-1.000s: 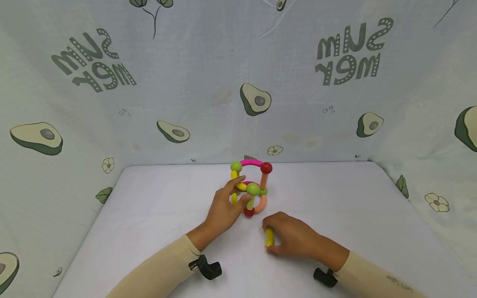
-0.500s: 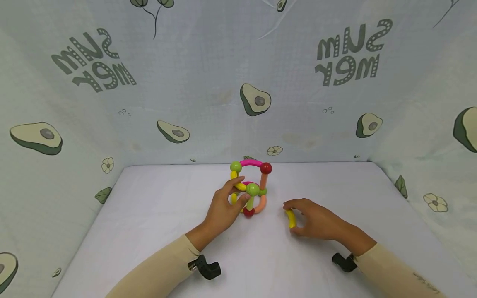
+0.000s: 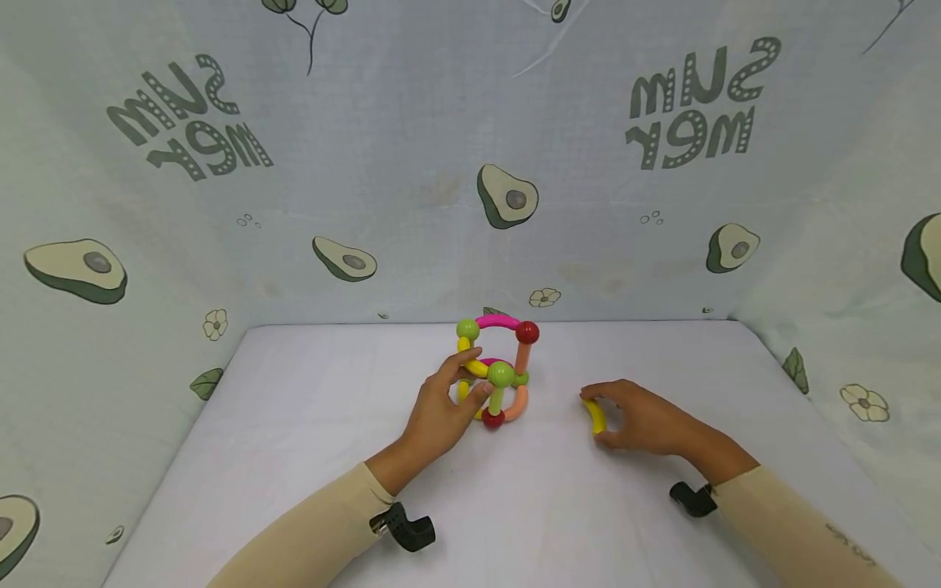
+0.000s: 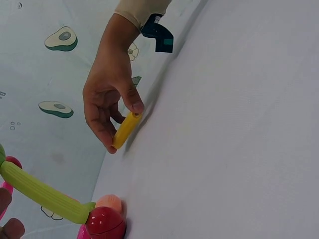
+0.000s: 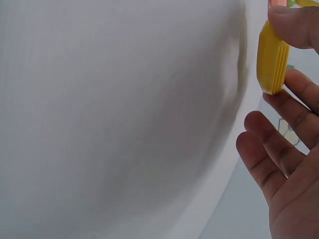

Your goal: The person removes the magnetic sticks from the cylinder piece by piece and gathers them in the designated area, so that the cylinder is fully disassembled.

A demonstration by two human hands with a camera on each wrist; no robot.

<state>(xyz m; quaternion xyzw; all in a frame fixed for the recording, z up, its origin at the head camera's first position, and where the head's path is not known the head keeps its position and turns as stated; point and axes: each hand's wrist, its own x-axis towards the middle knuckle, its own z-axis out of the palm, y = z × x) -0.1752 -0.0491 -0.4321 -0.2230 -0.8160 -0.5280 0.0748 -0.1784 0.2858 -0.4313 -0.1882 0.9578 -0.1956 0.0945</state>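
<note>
My left hand (image 3: 439, 412) holds a ball-and-stick structure (image 3: 501, 374) at the middle of the white table, thumb and fingers about its near left side. Green and red balls join yellow, pink, orange and light green sticks; part of it is hidden behind the fingers. In the left wrist view, a light green stick (image 4: 46, 194) meets a red ball (image 4: 105, 224). Right of the structure and apart from it, my right hand (image 3: 650, 420) pinches a curved yellow stick (image 3: 596, 416) by its ends between thumb and fingertips. The other fingers stay free of the stick (image 5: 272, 59).
The white tabletop (image 3: 331, 384) runs back to a hanging cloth (image 3: 412, 163) printed with avocados, flowers and lettering. Cloth also rises at both sides. A black wrist camera mount (image 3: 403, 527) sits at the left cuff, another mount (image 3: 693, 499) at the right.
My right hand has moved right and away from me with the yellow stick, slowing in the last half second. The left hand and the structure stay in place.
</note>
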